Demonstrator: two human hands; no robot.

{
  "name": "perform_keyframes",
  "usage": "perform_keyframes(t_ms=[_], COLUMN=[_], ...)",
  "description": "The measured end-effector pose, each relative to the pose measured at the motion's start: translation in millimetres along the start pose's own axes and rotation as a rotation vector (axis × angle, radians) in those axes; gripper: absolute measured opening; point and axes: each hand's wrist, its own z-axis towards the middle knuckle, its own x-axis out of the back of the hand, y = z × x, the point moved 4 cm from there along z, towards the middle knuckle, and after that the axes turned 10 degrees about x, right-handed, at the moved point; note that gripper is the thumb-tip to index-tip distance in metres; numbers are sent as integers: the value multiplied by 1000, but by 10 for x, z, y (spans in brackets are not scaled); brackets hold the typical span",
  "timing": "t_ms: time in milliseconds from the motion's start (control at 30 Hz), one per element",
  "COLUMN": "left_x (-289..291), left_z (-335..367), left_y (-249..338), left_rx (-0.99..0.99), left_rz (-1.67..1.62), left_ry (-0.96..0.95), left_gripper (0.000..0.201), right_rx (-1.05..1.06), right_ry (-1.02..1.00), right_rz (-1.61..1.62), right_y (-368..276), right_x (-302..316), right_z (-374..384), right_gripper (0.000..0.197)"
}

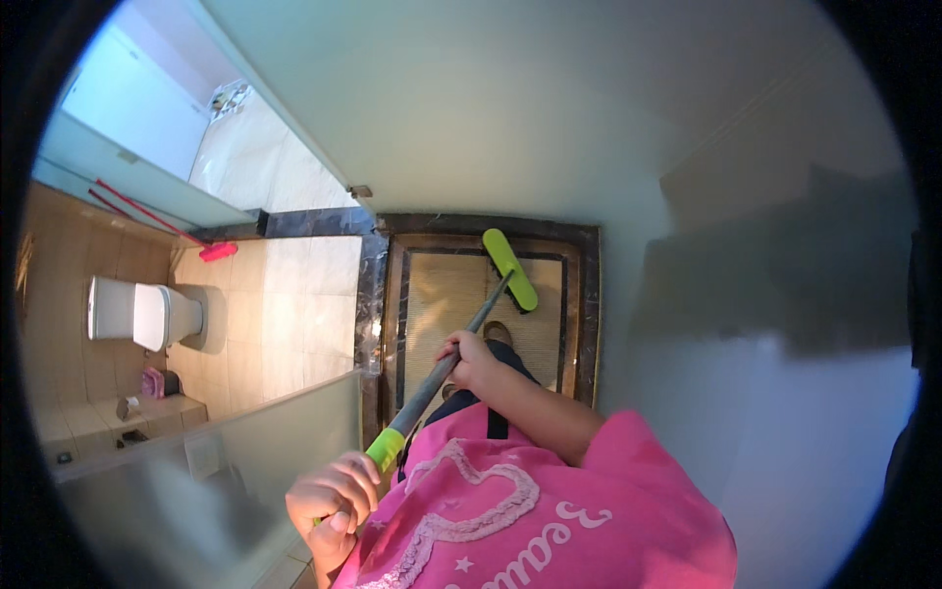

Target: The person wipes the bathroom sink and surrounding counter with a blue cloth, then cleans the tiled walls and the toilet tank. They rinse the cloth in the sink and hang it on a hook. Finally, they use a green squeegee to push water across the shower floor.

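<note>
A long-handled floor brush (499, 252) has a lime green head with dark bristles under its edge. Its head rests at a slant on the ribbed shower floor (442, 294), near the far dark border. The grey pole runs back toward me and ends in a lime green grip (386, 449). Around the top end of the handle my left hand (334, 496) is closed, just left of my pink shirt. Farther down, my right hand (471, 361) wraps the middle of the pole. Below that hand my shoe (498, 332) shows, close to the brush head.
Dark marble edging (373, 294) frames the shower floor. A frosted glass panel (304, 422) stands at the near left, and a pale wall (510, 108) rises ahead. Beyond the edging are a white toilet (162, 316), a red broom (218, 251) and a small bin (171, 383).
</note>
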Motion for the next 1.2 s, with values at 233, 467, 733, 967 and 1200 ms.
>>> perform_keyframes(t_ms=[233,467,733,967,1200], left_x=[-389,-758,146,917,1467], left_z=[1144,2659,3223,2473,1671], left_y=[-457,-1533,-1575,-1615,-1300], left_rx=[16,248,292,238,107], left_rz=[-118,-64,-180,-305,-346], left_ry=[-314,-152,85,484,886], left_gripper=[29,33,43,44,44], right_rx=[180,329,287,170,-9], right_ry=[-7,28,416,629,486], right_rz=[404,546,270,-102,-427], right_y=[-1273,-2471,-2210,-1279,-97], right_x=[285,219,-781,-429,-518], right_z=[251,1446,1705,2536,2961], right_gripper=[22,22,14,8,11])
